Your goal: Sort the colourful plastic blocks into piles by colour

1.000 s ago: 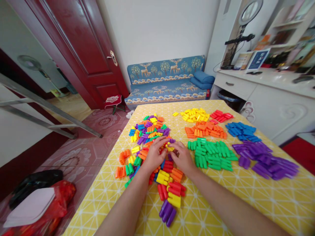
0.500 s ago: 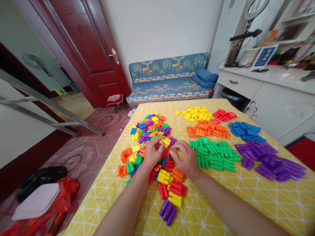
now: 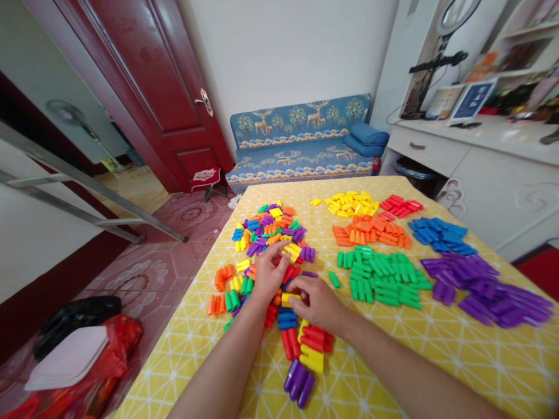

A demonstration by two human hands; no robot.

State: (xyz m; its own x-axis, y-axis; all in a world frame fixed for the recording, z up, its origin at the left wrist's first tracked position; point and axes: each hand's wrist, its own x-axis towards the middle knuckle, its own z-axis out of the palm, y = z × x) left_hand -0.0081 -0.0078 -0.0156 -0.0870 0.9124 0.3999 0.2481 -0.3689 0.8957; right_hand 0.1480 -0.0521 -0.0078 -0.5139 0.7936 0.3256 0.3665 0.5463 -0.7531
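Our left hand point(image 3: 269, 273) pinches a yellow piece point(image 3: 292, 251)
Our right hand point(image 3: 321, 302) grips a second yellow piece point(image 3: 289, 300), green pile point(image 3: 382, 273) rightward.

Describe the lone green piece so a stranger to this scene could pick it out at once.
On the table with the yellow patterned cloth, find the big green pile right of centre. Just left of it, close to the right hand, lies a slim green plastic piece. Unlike the bunched green ones, it lies singly on the cloth, apart from the pile.
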